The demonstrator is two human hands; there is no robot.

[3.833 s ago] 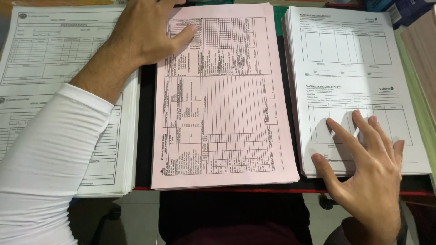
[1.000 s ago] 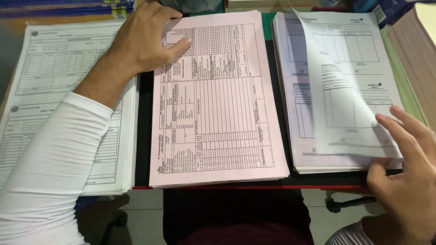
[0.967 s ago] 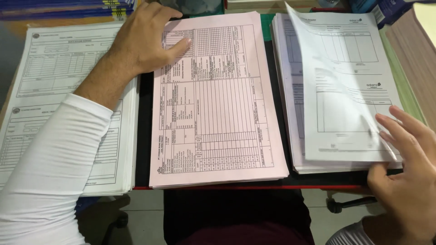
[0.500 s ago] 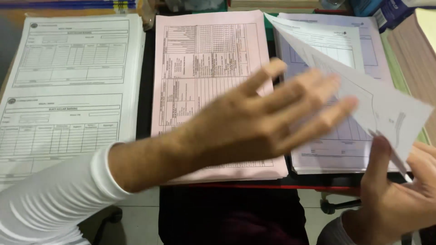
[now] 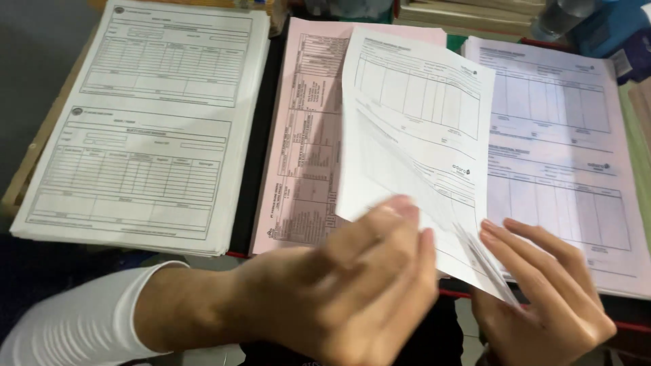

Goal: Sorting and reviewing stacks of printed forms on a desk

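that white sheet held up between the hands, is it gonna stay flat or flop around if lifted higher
Probably floppy: the white sheet already bows along its length, held only at its near edge by the left hand and right hand. It looks thin and light, so it may flutter. Sliding on the pink stack below seems likely, though I cannot tell whether they touch.

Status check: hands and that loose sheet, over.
Left hand and right hand both pinch the white sheet, lifted over the pink stack. Nothing blocking.
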